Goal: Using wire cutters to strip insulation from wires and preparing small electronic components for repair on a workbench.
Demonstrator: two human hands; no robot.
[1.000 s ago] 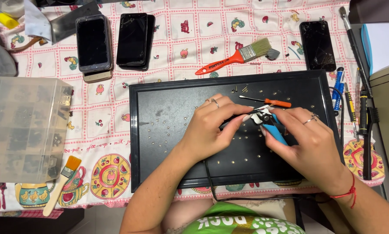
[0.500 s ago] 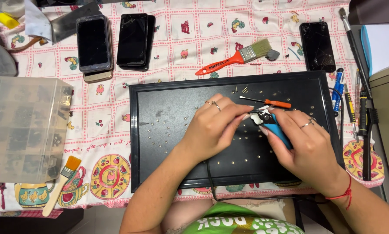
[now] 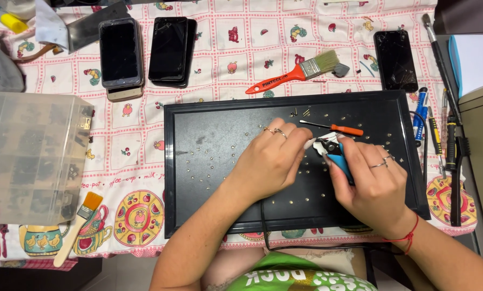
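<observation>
Blue-handled pliers (image 3: 336,156) are gripped in the right hand (image 3: 373,186), whose fingers are wrapped around the handles over the right half of a black tray (image 3: 209,116). The left hand (image 3: 271,161) is curled with its fingertips brought right up against the tool's jaws; whether something small is pinched between those fingertips cannot be told, since whatever is there is hidden by the fingers. Compared with a second earlier, both hands have been shifted only slightly: the pliers have been tilted a little and the left fingertips drawn closer to the nose of the tool, so the same fine handling at the jaws appears to be continuing rather than finished. A small screwdriver with an orange handle (image 3: 333,127) lies just beyond the hands on the tray, untouched, and many tiny screws (image 3: 209,167) are scattered over the tray's floor. Off the tray, an orange-handled paintbrush (image 3: 295,75) lies on the patterned tablecloth (image 3: 231,54), with dark smartphones (image 3: 169,48) above and a clear plastic organiser box (image 3: 29,156) at the left.
</observation>
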